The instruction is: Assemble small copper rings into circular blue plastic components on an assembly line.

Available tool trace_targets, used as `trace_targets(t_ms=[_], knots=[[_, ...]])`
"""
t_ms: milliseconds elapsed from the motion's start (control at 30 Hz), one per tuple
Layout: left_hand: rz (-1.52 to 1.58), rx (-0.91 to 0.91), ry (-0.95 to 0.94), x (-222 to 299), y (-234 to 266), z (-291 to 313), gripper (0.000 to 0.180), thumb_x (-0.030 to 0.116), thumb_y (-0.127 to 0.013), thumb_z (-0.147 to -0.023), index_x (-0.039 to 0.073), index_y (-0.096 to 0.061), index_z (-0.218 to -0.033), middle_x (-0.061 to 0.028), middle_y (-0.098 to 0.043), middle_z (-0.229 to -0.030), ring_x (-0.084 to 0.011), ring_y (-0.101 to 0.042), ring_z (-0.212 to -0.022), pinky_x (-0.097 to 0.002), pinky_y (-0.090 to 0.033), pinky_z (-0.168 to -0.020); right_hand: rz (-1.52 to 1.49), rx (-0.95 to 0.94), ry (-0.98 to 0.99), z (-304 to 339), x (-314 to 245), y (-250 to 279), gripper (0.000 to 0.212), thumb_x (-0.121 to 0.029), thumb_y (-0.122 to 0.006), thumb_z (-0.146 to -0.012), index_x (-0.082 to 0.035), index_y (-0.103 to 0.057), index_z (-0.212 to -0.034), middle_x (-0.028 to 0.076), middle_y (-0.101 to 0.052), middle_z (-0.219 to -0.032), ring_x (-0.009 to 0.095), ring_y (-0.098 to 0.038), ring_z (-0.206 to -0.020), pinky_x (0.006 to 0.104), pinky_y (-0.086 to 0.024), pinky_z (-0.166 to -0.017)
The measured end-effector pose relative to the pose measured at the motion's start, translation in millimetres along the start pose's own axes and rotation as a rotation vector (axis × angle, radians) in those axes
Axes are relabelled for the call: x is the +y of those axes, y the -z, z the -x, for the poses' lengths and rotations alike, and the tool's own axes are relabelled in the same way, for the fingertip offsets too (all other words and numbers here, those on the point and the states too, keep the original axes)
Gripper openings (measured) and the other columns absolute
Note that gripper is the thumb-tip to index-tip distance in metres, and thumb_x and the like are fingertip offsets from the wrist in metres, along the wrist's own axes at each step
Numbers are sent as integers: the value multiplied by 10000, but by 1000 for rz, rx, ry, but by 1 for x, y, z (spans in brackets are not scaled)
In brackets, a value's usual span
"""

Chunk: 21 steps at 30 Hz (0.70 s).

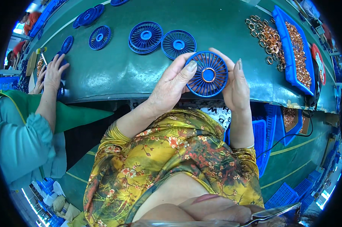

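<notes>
My left hand (174, 77) is closed on a round blue plastic fan grille (196, 89), its thumb pressing on the left part of the spokes. A copper-coloured ring (208, 80) lies around the grille's solid blue centre. My right hand (237, 85) cups the grille's right rim, with fingers reaching behind it and the thumb raised off the front. How firmly the right hand grips is partly hidden by the grille. Just beyond my hands, another blue grille (178, 44) lies on the green tabletop, beside a small stack of grilles (145, 35).
More blue grilles (100, 37) lie toward the far left. A pile of copper-coloured rings (267, 38) sits on the right, beside a blue tray (288, 64) holding small copper-coloured parts. At left, a co-worker's hand (53, 73) is at the green table (114, 75). Blue crates (258, 138) stand below the table edge.
</notes>
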<state>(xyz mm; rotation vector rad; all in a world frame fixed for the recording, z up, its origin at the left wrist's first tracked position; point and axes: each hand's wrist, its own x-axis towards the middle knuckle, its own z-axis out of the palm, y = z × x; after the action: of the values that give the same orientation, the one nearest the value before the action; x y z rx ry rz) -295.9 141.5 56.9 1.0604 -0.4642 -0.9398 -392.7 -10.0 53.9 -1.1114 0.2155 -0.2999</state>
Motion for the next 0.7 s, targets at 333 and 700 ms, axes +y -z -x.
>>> trace_targets(t_ms=[333,700], knots=[[23,9,-44,-9,0,-7,467,239,-610,-927,-12,-418,-1271,-72,-572,-1122,-119,-564,-1016,-269,-475,-891,71,41,50,-1,5,-4,507,-359,-445,-990,35,-457,-1309,109,-602,-1139,129,-590,-990,273,-481,-865],[-319,41,-293,-20,2,-4,416,126,-629,-894,3,-449,-1249,-85,-582,-1096,-135,-574,-1000,-281,-471,-876,201,19,60,3,16,3,368,-138,-652,-890,41,-511,-1179,85,-616,-1059,108,-589,-928,260,-497,-836]])
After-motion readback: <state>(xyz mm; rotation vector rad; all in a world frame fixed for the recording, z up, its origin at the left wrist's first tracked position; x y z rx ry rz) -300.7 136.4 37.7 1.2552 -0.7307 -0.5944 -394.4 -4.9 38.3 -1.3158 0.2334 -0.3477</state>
